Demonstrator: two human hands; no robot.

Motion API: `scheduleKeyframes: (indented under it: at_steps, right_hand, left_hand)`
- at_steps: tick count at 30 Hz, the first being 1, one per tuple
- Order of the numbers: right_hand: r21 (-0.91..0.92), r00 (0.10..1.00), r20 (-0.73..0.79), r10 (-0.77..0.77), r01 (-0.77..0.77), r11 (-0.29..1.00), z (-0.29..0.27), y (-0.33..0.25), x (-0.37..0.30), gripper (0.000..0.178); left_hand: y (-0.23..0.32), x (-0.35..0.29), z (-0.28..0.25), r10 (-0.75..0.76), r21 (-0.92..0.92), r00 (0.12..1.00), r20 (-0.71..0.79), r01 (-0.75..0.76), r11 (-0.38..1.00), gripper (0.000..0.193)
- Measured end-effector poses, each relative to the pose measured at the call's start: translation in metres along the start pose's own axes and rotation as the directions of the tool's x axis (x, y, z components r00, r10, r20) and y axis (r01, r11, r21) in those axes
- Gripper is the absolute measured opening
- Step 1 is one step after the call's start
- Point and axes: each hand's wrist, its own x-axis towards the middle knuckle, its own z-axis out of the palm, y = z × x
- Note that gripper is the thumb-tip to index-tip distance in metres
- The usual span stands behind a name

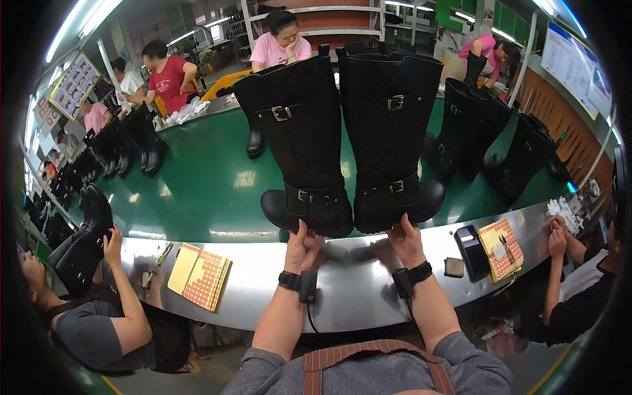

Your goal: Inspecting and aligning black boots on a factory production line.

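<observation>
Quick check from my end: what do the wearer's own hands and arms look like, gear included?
The left hand and right hand are bare, without gloves. Each wrist wears a black strap with a boxy dark module; a thin black cable hangs from each. The forearms are uncovered below grey sleeves.

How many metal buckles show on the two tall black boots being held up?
4. The left boot has an upper buckle and an ankle buckle; the right boot has a shaft buckle and a lower buckle. Others may be hidden.
</observation>
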Motion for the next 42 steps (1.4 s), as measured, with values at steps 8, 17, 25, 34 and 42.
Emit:
scheduleKeyframes:
  at_steps: [8, 17, 25, 34, 42]
  right_hand:
    - [0.071, 0.983, -0.045, 0.178, -0.175, 0.982, 0.015, -0.011, -0.012, 0.033]
    - [-0.985, 0.892, 0.014, -0.451, 0.089, 0.147, 0.039, -0.035, -0.091, 0.08]
    - [-0.949, 0.98, 0.108, -0.166, 0.151, 0.277, 0.058, -0.039, -0.107, 0.054]
    - [-0.74, 0.74, -0.164, -0.652, -0.529, -0.415, -0.067, -0.258, -0.123, 0.03]
    - [-0.658, 0.802, -0.266, -0.534, -0.556, -0.507, -0.163, -0.302, -0.154, 0.02]
  left_hand:
    - [0.006, -0.003, 0.01, -0.147, -0.109, 0.983, 0.106, 0.159, 0.981, 0.065]
    - [-0.034, -0.023, 0.046, -0.373, 0.082, 0.923, 0.101, 0.366, 0.927, 0.063]
    - [-0.046, -0.039, 0.058, -0.476, -0.002, 0.837, 0.27, 0.495, 0.869, 0.055]
    - [-0.049, -0.026, 0.016, -0.428, 0.161, 0.903, 0.038, 0.417, 0.894, 0.064]
    - [-0.052, -0.021, 0.027, -0.351, 0.12, 0.936, -0.032, 0.353, 0.928, 0.054]
